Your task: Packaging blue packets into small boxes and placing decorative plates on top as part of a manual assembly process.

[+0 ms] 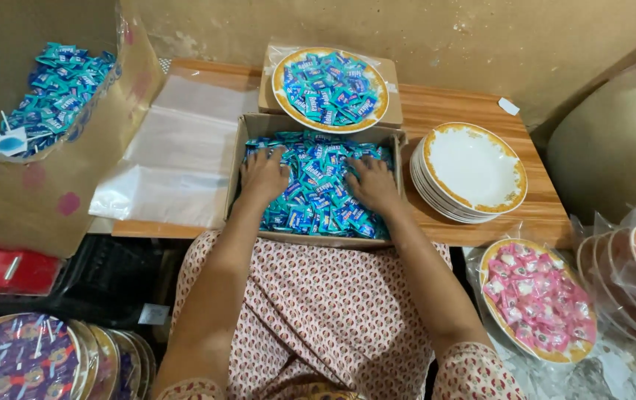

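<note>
My left hand (262, 174): palm down, fingers spread, pressed flat onto the sweets, gripping nothing.
My right hand (372, 184): the same, palm down and fingers spread, resting on the sweets with nothing closed in it.

Sweets (318, 194): small wrapped pieces in blue and teal foil with red and white marks, glossy, heaped loose; they fill the cardboard box (238, 159) nearly to the rim. The box is shallow, brown, open-topped, and sits at the near edge of the wooden table (444, 107), just above my lap.

Beyond the box: a plate of sweets (329, 89), white with a yellow rim, heaped with the same blue pieces, resting on a second cardboard piece and touching the box's far wall.
Right of the box: a stack of empty plates (473, 170), white with yellow rims, just beside it.
Left of the box: clear plastic bags (177, 148), lying flat.
Further left of the box: a big bag (44, 89) holding more blue sweets.
Right of the box and lower: wrapped plates of pink sweets (540, 300).
Left of the box and lower: plates of purple lollipops (22, 359).
</note>
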